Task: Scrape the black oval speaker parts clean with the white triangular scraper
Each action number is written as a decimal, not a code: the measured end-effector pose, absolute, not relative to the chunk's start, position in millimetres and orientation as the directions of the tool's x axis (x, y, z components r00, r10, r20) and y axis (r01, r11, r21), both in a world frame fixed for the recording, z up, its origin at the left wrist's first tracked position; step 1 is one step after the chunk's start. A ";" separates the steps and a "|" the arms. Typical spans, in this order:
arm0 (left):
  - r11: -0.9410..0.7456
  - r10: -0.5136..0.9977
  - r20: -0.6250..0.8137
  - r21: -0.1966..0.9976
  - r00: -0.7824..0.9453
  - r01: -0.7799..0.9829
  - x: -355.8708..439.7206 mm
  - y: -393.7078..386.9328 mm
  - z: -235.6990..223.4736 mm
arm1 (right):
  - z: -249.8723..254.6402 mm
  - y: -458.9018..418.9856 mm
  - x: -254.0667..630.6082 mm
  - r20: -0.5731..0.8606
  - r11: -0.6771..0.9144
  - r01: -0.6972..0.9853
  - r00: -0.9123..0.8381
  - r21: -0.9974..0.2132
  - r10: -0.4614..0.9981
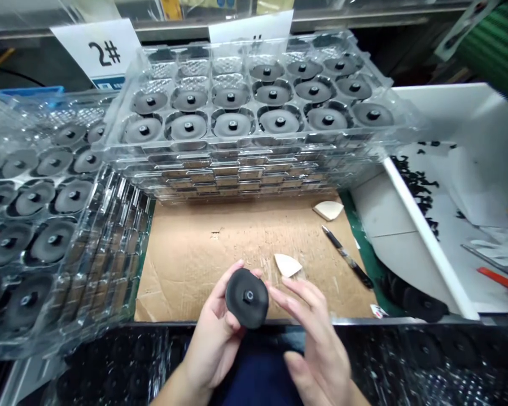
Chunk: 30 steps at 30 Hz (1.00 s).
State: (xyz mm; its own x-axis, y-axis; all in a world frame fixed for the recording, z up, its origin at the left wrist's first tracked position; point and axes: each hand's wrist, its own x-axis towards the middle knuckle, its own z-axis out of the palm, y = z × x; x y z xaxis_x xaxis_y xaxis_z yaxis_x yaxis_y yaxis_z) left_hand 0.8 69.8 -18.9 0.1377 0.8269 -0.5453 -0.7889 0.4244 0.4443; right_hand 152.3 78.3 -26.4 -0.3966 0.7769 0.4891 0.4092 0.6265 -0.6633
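Note:
A round black disc with a small raised hub is gripped at its edge by my left hand, with the hub side facing me. My right hand is just to the right of the disc. Its fingers are apart and the index fingertip is close to the rim; whether it touches I cannot tell. Beyond the right fingertips, a white wedge-shaped pad lies on the cardboard sheet. A second such pad lies farther back, near a black pen.
Stacked clear plastic trays with similar black discs stand at the back. Another tray stack is on the left. At right, a white bin holds small black scraps and an orange-handled tool. Several discs lie beside its wall.

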 end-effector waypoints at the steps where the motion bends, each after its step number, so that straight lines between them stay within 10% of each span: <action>1: 0.427 0.824 -0.549 0.437 0.141 -0.791 0.9 70.9 -19.5 | -26.5 79.1 152.6 0.473 0.635 0.406 -0.434 -0.657 0.767; 9: 0.410 0.814 -0.567 0.404 0.128 -0.818 -2.0 78.2 -27.5 | -59.9 90.6 183.0 0.200 0.162 0.711 -0.030 -0.685 0.979; 14: 0.434 0.789 -0.599 0.382 0.139 -0.816 -3.0 81.5 -27.9 | -99.4 105.1 190.9 0.112 0.154 0.801 -0.109 -0.579 0.988; 22: 0.411 0.795 -0.600 0.419 0.093 -0.809 -2.5 76.2 -26.1 | -62.8 127.5 175.6 0.104 0.102 0.668 -0.037 -0.737 0.994; 27: 0.448 0.797 -0.589 0.429 0.133 -0.784 3.3 70.2 -24.1 | 12.3 105.4 143.1 0.236 0.332 0.376 -0.278 -0.865 0.931; 30: 0.497 0.770 -0.617 0.424 0.161 -0.757 4.9 69.5 -19.3 | 31.0 105.3 135.2 0.082 0.301 0.332 -0.540 -0.894 0.838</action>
State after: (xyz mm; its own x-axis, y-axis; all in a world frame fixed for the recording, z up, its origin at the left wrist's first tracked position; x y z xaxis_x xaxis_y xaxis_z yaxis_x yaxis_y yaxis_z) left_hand 4.9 69.5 -19.3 0.1606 0.7704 -0.6170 -0.7566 0.4975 0.4243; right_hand 135.2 105.3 31.0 -0.5401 0.8376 0.0817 0.3322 0.3014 -0.8937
